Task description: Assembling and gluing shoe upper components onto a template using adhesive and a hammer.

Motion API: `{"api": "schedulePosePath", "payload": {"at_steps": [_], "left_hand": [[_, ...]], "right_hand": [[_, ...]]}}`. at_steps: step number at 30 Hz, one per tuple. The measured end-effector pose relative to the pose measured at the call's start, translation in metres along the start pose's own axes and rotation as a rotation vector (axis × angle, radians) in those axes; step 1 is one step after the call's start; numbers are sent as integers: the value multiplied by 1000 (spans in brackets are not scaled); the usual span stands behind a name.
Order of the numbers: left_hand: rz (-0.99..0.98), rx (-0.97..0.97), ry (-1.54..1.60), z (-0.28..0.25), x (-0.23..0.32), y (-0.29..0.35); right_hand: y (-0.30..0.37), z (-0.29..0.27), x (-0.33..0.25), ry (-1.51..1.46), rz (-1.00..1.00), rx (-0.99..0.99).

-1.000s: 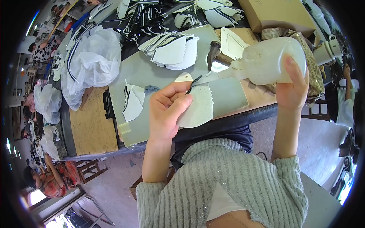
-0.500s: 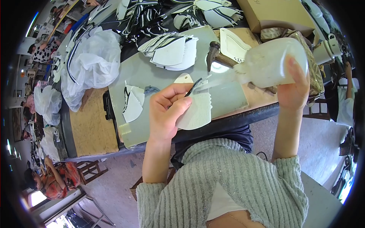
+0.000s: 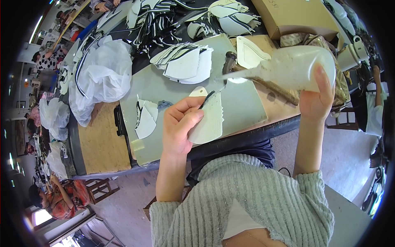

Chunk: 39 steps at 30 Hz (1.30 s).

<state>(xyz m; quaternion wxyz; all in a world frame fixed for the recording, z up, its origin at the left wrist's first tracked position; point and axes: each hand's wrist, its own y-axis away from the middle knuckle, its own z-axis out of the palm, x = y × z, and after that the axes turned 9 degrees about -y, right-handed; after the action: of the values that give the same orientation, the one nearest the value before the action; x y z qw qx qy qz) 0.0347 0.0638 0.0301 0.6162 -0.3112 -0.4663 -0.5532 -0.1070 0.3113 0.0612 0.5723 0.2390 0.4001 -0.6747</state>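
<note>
Pinched between thumb and fingers of my left hand (image 3: 179, 127) is a white material piece (image 3: 208, 121) with one zigzag edge and a dark strip at its top. My right hand (image 3: 320, 92) grips a translucent squeeze bottle (image 3: 302, 68), tilted on its side. The bottle's long nozzle points left, apart from the piece and above its upper edge. Beneath the nozzle, a hammer (image 3: 229, 61) lies with its handle running to the right. A fanned stack of white pieces (image 3: 185, 64) rests on the grey-green board (image 3: 242, 101), and a smaller stack (image 3: 146, 117) sits left of my left hand.
White plastic bags (image 3: 101, 70) bulge at the left, above a wooden board (image 3: 101, 140). Black-and-white strips (image 3: 158, 24) are heaped at the back. A cardboard box (image 3: 294, 18) stands far right, near a white mug (image 3: 352, 55). Other people sit around the room's edges.
The bottle's nozzle has lifted away from the piece's upper edge and now points more level to the left. My left hand and the piece have shifted slightly down and left.
</note>
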Motion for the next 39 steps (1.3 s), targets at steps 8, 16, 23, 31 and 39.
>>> {"api": "schedulePosePath", "payload": {"at_steps": [8,16,23,31,39], "left_hand": [[139,96,-206,-4,12,-24],[245,-106,-536,12,97,-187],[5,-300,-993,19,47,-320],[507,-196,-1651,12,34,-325],[516,-772,-1105,125,76,-208]], "right_hand": [[-16,-63,-4,-588,77,165],[20,-138,-6,-773,149,349],[15,-152,-21,-686,88,419],[2,-141,-19,-850,191,396],[-42,-11,26,-821,625,169]]}}
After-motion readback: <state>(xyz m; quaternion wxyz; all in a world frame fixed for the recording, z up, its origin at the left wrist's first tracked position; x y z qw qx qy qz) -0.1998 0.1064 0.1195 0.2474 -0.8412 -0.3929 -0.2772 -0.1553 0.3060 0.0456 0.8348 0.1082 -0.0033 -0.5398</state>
